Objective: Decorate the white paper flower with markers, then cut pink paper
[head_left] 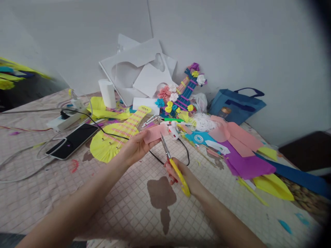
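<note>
My left hand [138, 146] pinches a small pink paper piece [154, 133] above the middle of the table. Around the handles of yellow-handled scissors [167, 150], my right hand [179, 172] is closed. The blade tips meet the right part of the pink paper; whether they have cut into it I cannot tell. Left of the paper lies a yellow paper guitar [107, 143] with pink strips along its neck. Just behind the paper is a white glue gun [173, 131] with a black cord.
A black phone [74, 139], cables and a power strip [64, 120] lie at left. Behind stand white board offcuts [144, 51], a white roll [107, 93] and a flower-covered blue guitar [187, 91]. Pink and purple paper [248, 165] and a blue bag [232, 103] are at right.
</note>
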A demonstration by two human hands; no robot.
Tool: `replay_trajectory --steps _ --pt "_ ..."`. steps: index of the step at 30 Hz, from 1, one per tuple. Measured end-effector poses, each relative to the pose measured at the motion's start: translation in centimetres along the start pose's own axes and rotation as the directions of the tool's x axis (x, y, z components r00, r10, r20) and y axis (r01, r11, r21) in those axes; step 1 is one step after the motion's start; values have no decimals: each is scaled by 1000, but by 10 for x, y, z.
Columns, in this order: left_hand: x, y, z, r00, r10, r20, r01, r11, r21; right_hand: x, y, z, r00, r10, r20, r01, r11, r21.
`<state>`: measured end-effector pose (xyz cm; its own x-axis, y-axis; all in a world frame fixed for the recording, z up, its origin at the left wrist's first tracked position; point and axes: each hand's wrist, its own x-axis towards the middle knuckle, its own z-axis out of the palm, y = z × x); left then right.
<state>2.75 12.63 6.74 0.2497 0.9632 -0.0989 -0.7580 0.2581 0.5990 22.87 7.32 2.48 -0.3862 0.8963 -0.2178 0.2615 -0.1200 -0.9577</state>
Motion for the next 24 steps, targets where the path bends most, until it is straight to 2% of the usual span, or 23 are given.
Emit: replay_trajectory --steps 6,12,19,24 --pt "-3 -2 4 1000 -5 -11 5 1000 16 1 -10 4 998 34 -52 -35 999 -21" --pt "-4 -5 5 1000 -4 -28 4 1000 10 4 -4 5 998 4 -59 -6 1000 -27" --pt "-1 -6 2 999 12 43 -13 1000 28 7 1 8 997 -8 -74 8 1000 1" --pt "-4 -5 7 999 6 -31 -5 999 31 6 2 10 998 -20 -67 23 999 42"
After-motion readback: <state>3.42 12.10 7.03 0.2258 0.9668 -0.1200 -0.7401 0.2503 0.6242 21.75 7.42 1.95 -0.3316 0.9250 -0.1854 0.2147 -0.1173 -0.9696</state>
